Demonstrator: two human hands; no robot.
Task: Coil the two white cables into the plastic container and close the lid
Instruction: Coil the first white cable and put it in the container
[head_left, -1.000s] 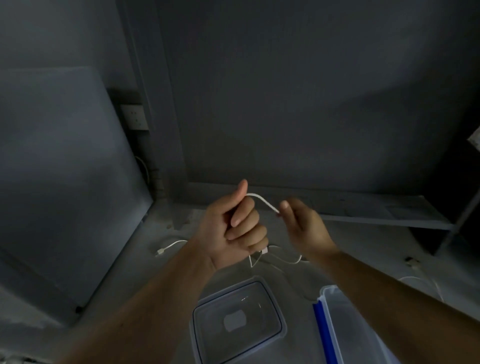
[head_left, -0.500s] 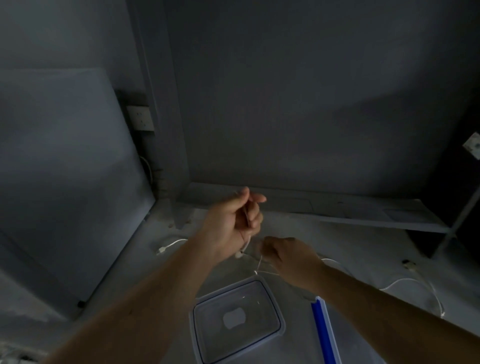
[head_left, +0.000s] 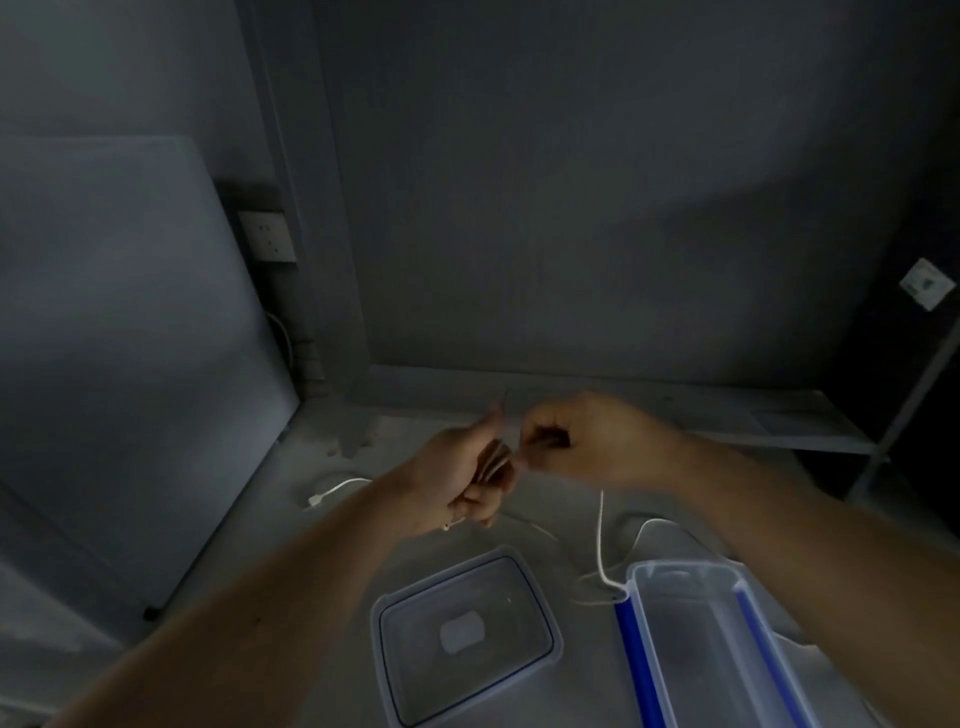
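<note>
Now my right hand (head_left: 597, 441) has swung back up to my left hand (head_left: 457, 483), both clamped on the white cable (head_left: 601, 540), adding another loop to the coil.

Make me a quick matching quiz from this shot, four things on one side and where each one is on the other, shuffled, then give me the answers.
Things:
1. plastic container
2. lid
3. cable plug
4. wall socket

Places:
A. lying flat on the surface, near the bottom centre of the view
B. on the wall at the upper left
C. on the surface to the left of the left hand
D. open, at the lower right, below the right hand

Pairs: 1-D, 2-A, 3-C, 4-B
</note>
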